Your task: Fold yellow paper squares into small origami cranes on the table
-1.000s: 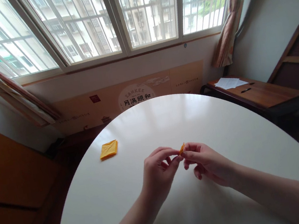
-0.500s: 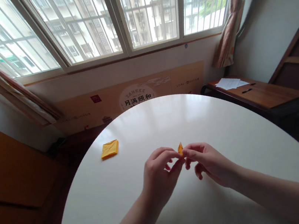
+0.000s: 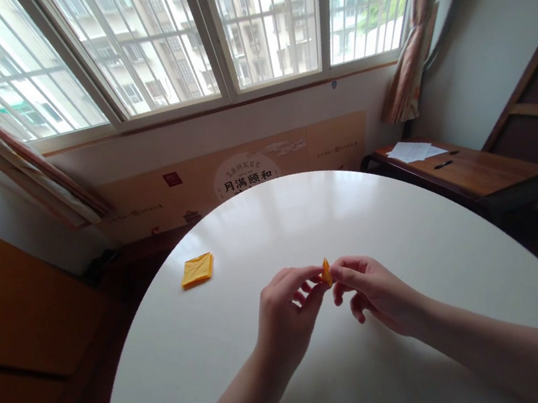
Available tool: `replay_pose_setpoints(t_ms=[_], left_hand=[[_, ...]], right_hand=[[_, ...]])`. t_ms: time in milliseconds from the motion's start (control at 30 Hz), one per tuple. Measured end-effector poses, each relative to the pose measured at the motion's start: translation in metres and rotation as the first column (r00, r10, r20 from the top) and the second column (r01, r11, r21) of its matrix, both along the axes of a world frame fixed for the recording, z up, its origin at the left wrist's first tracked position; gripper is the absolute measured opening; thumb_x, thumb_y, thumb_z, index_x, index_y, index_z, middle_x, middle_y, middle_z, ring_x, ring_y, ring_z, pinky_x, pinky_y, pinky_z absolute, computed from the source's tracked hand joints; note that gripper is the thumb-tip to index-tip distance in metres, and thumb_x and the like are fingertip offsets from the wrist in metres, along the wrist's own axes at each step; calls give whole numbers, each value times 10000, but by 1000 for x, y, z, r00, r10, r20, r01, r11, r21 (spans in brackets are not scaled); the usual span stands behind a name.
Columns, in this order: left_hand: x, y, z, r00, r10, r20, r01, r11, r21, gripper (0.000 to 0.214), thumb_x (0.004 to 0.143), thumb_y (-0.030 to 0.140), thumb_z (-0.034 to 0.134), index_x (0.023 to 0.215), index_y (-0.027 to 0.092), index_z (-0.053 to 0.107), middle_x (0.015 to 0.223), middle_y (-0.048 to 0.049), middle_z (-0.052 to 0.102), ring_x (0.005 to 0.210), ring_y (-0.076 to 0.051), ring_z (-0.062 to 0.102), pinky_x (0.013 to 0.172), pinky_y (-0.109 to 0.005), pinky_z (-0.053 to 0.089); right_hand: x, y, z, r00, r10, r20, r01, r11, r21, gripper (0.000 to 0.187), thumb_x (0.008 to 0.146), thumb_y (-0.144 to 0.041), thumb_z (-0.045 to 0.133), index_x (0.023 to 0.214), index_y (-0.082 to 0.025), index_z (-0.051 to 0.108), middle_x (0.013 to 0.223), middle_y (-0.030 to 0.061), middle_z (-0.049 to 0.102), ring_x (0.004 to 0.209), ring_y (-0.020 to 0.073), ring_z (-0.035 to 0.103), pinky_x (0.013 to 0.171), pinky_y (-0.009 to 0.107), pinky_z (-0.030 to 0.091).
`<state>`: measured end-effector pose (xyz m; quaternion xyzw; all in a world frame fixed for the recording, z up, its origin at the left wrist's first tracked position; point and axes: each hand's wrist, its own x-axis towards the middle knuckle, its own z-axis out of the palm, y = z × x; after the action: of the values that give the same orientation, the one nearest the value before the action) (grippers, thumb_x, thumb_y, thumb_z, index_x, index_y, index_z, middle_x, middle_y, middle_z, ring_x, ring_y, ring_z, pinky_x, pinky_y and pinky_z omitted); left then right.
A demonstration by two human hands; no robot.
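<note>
A small piece of folded yellow paper (image 3: 327,272) is pinched between my two hands above the white round table (image 3: 400,370). Its pointed tip sticks up over the fingertips. My left hand (image 3: 291,316) grips it from the left with thumb and fingers. From the right, my right hand (image 3: 370,287) pinches it between thumb and index finger, its lower fingers loosely curled. Part of the paper is hidden behind the fingers. Farther left on the table lies a flat, squarish stack of yellow paper (image 3: 197,270), apart from both hands.
Beyond the table stand a low wooden bench (image 3: 486,165) with white papers (image 3: 416,150) and a small dark object (image 3: 443,165) on it. A printed panel (image 3: 292,151) leans under the barred window. An orange-brown cabinet (image 3: 5,301) is at the left.
My left fingers have shifted slightly on the folded yellow paper, and more of its lower part shows between the hands. My right hand has hardly moved.
</note>
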<state>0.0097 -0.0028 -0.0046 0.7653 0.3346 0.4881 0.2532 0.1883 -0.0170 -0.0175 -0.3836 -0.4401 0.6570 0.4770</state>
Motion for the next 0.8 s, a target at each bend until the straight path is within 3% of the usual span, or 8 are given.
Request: replay_pose_setpoints(t_ms=[200,600,800], left_hand=[[0,-1,3,1000,-8,2,8,1000,-9,97,843,120,689,849,194,751,858,-59,738,691,-144,683,536,-207,540],[3,0,1,998,-58,-23,57,998,-33,107,859,107,653,845,188,721,947,-57,645,771,-141,658,545,-196,537],[4,-1,1,999,-38,0,37,990,-139,78,861,153,654,816,189,707,932,-53,632,786,-151,645,548,-204,518]], right_hand=[[0,1,-1,1000,-5,1,5,1000,-1,334,823,-498,741,787,-169,693,738,30,581,693,151,574,386,154,410],[4,3,-1,974,-56,222,14,982,188,299,858,-462,702,827,-165,722,665,25,617,616,152,594,414,191,455],[4,3,1,963,-70,259,14,977,213,295,866,-453,688,823,-162,712,682,29,631,598,153,612,403,194,458]])
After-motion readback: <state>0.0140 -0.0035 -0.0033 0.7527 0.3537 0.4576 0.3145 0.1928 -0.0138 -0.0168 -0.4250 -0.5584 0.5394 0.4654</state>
